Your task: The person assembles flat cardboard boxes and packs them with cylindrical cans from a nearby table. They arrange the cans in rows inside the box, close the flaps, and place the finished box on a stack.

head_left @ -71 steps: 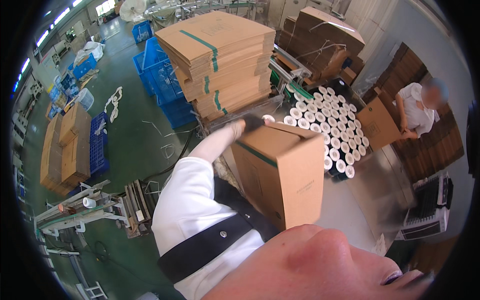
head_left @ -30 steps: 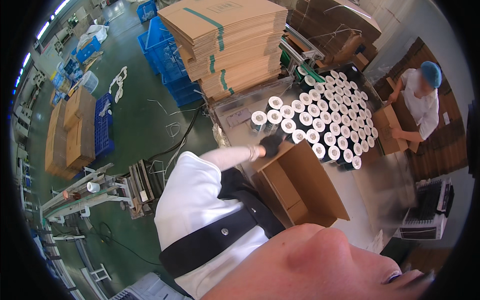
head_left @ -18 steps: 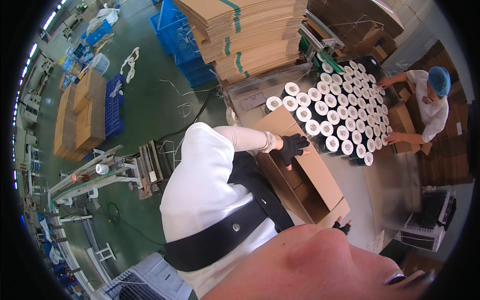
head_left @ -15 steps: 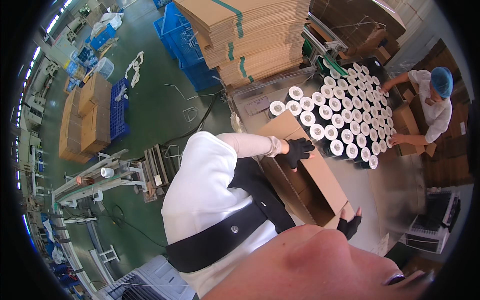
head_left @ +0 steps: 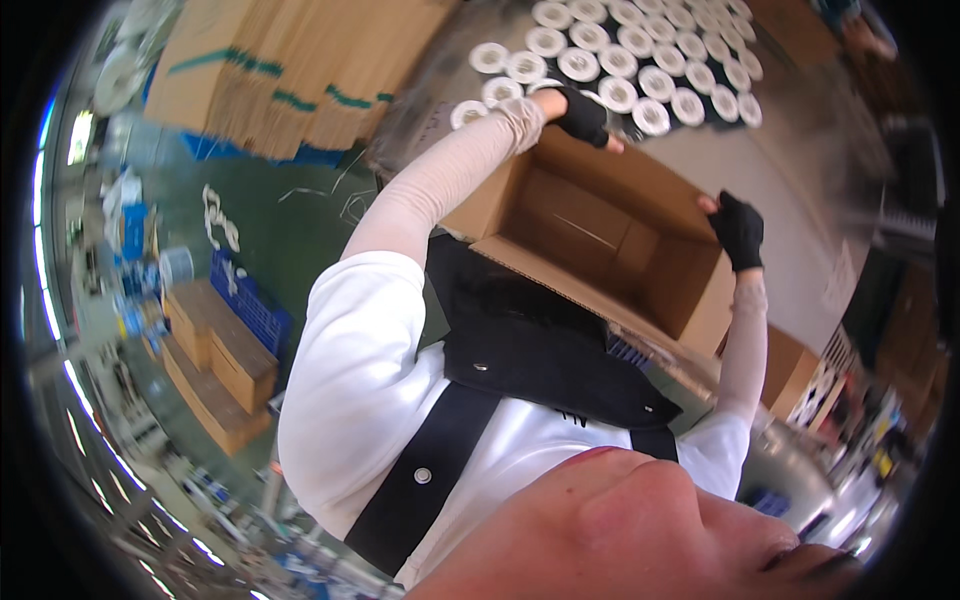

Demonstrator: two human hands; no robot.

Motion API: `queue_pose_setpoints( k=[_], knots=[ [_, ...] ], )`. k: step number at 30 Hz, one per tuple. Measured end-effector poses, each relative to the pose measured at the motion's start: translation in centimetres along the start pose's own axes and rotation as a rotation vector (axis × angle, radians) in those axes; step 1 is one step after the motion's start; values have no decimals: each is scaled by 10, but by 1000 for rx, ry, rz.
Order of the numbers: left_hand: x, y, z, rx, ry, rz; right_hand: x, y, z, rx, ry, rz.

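Observation:
In front of me an open, empty-looking cardboard box [head_left: 600,225] stands on the metal table, its mouth turned up toward me. My left hand [head_left: 583,118], in a black fingerless glove, is closed over the far wall near its left part. My right hand [head_left: 739,230], gloved the same way, grips the box's right far corner, thumb at the edge. Just beyond the box, several dark cylinders with white ring-shaped tops [head_left: 617,95] stand close together; my left hand and forearm hide some of them.
At the far left rises a tall stack of flattened cardboard [head_left: 290,70]. Closed cartons [head_left: 215,350] and a blue plastic pallet [head_left: 250,305] lie on the green floor at left. A blurred co-worker's hand [head_left: 872,42] shows at the upper right. Another carton [head_left: 785,372] stands beside my right forearm.
The box has opened wider toward me, so its inside shows. My right hand has moved up along its right side, and my left has shifted on the far wall. My view has turned.

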State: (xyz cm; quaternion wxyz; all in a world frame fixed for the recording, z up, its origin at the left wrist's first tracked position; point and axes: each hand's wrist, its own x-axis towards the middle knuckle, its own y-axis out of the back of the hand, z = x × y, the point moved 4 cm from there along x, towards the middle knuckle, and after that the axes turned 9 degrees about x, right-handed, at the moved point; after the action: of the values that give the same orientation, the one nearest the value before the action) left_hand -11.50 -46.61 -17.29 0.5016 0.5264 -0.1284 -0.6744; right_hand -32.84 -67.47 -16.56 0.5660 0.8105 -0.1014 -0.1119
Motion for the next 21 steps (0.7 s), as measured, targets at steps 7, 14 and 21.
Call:
queue_pose_setpoints(
  k=[7,14,21],
  knots=[
    [139,-107,-59,-93,153,-53,18,-146,72,167,-315,-271],
    [190,-69,-168,22,147,441,146,-184,59,6,1,82],
    [216,-72,-191,159,92,537,243,-226,108,-96,-174,-79]
  ],
)
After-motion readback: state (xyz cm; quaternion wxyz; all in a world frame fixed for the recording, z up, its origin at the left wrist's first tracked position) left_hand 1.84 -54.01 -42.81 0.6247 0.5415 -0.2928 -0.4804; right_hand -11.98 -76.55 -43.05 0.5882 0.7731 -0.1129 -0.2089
